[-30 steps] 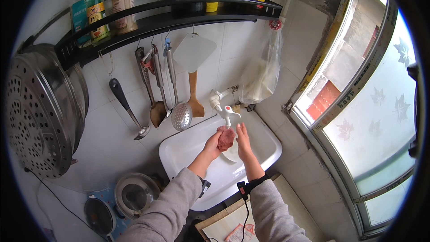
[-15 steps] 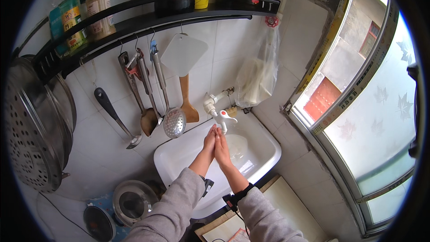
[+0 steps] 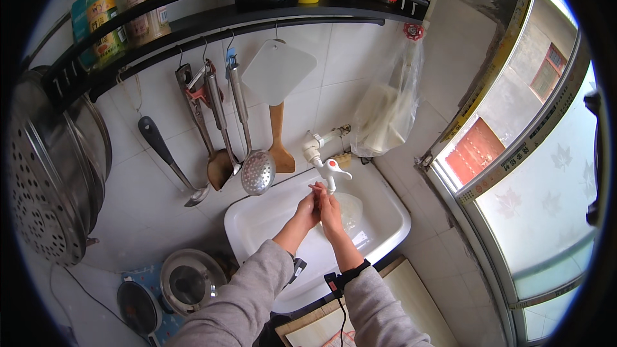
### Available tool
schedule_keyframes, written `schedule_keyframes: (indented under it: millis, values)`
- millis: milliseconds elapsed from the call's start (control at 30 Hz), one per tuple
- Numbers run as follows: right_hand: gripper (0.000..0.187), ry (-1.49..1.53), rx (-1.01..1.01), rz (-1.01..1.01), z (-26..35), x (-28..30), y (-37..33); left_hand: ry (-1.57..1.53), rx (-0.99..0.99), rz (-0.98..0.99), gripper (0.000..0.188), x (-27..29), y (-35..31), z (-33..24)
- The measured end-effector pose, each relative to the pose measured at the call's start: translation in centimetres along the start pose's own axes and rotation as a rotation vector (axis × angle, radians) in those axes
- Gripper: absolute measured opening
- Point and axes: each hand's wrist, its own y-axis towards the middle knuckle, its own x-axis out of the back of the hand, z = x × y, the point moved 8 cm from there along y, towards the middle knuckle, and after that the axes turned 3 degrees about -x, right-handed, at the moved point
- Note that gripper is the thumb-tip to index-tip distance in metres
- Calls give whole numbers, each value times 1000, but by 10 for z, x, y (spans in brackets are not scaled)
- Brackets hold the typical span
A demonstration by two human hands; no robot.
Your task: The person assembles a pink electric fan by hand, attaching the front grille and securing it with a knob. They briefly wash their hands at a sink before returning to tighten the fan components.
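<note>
Right hand (image 3: 330, 213) has joined left hand (image 3: 306, 212) since earlier; both curl together near the downward spout of smooth white faucet (image 3: 332, 169). Meat's position and long axis are hidden; their grip cannot be told.

Right hand (image 3: 331, 213), apart from left hand (image 3: 306, 211) a second ago, now against it. Reddish lump, plain in left hand then, now out of clear sight. Half a second ago: palms together, fingers straight. Now fingers bend, some fingertips showing far left; right fingers at tap (image 3: 331, 172) spout's lower end.
</note>
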Motion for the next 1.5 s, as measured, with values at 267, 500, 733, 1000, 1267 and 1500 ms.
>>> schedule_keyframes:
  millis: [267,500,733,1000,1267,1500]
  values:
    - [43,-966,188,-152,15,26,6,145,161,69,33,-28,-14,-3]
    - [43,-747,60,-22,7,37,15,490,3,37,46,-31,-8,-6]
    - [41,-539,-89,-148,34,37,-15,524,-157,85,31,-28,-1,-23]
    - [47,-121,86,-435,7,25,-16,149,98,97,42,-25,-25,22]
    - [37,-426,7,-281,7,35,-11,184,21,68,36,-22,-23,0]
    - [24,-800,247,-366,46,39,-18,438,-19,19,38,-38,-26,-3]
